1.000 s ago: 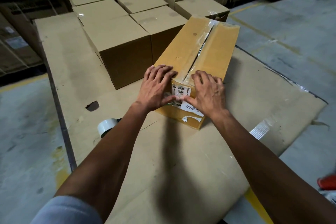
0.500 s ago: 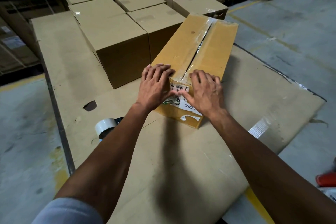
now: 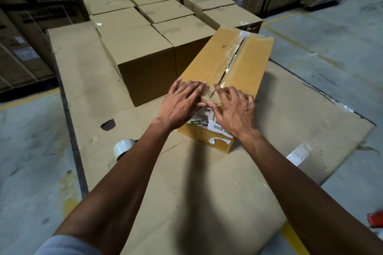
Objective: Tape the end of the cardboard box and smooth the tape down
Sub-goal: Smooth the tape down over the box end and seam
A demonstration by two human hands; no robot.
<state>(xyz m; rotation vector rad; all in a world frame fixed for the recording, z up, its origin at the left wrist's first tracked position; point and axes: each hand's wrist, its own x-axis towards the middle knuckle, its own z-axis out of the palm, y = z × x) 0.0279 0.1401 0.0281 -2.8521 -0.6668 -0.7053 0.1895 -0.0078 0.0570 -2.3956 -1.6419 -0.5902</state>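
A long yellow-brown cardboard box (image 3: 209,62) lies on a flat cardboard sheet (image 3: 186,182), its near end towards me. Clear tape (image 3: 233,56) runs along its top seam and over the near edge. My left hand (image 3: 180,105) lies flat on the near top corner, fingers spread on the tape's left side. My right hand (image 3: 236,109) rests on the near edge to the right of the seam, fingers bent and pressing. Both thumbs touch the labelled end face (image 3: 215,130). A roll of clear tape (image 3: 123,147) lies on the sheet beside my left forearm.
Several closed brown boxes (image 3: 145,64) stand packed together just behind and left of the taped box. Stacked printed cartons (image 3: 31,27) line the back. Concrete floor (image 3: 331,37) with yellow lines surrounds the sheet. A red object (image 3: 376,218) sits at the right edge.
Both hands stay on the box's near end. The right hand's fingers have curled and shifted slightly along the edge. My view has tilted a little, lowering the scene in frame.
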